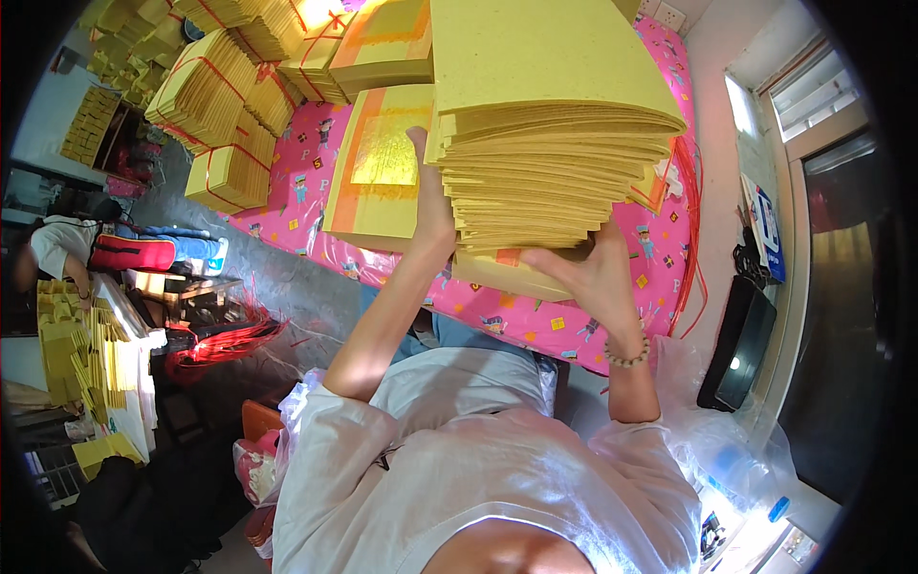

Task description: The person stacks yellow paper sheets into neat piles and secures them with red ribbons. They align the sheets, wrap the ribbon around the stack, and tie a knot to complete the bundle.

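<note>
Between my two hands is a thick stack of yellow paper (pixel 550 172), its many sheet edges fanned toward me. My left hand (pixel 433 196) presses along the stack's left side, thumb pointing up and the other fingers hidden. At the lower right my right hand (pixel 598 282) grips the stack's near edge, its thumb stretched left and its fingers out of sight behind the paper. Below the raised stack lies another yellow paper block (pixel 512 275) with an orange mark. Just left of my left hand sits a yellow paper block (pixel 371 215) with a shiny gold square and an orange stripe.
A pink patterned cloth (pixel 535 320) covers the table. Yellow bundles tied with red string (pixel 229 177) stand at the far left. Red strings (pixel 700 239) hang at the right edge. A black box (pixel 738 344) stands right. Another person (pixel 67 249) works at a side table.
</note>
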The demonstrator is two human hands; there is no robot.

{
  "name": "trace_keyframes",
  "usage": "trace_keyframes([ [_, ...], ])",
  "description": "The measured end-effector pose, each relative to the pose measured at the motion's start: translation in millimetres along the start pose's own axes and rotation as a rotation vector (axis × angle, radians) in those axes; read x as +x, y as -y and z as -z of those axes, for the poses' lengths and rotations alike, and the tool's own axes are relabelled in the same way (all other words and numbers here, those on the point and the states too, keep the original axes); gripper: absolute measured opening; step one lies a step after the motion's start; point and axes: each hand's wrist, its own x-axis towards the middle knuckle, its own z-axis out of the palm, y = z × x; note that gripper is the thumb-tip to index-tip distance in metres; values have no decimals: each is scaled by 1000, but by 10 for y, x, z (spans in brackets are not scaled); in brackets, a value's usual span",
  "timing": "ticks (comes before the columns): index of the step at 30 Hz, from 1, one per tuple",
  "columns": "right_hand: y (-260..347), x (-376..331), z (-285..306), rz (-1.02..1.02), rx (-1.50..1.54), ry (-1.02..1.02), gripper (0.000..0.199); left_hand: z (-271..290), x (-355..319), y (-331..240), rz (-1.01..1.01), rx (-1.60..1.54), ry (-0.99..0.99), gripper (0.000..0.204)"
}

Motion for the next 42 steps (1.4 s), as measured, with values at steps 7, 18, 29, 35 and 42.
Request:
trace_keyframes([
  [7, -175, 172, 186, 1, 778, 6, 91, -249, -705, 55, -228, 203, -177, 64],
  [18, -28, 226, -99, -175, 737, -146, 57, -127, -908, 286, -356, 521, -118, 67],
  [29, -10, 163, -99, -276, 729, -175, 47, -49, -903, 278, -495, 964, -152, 54],
  [35, 2, 169, -90, -239, 684, -133, 48, -43, -904, 243, -554, 972, -113, 58],
  [42, -30, 209, -77, -211, 684, -145, 49, -28, -722, 100, -742, 888, -66, 59],
])
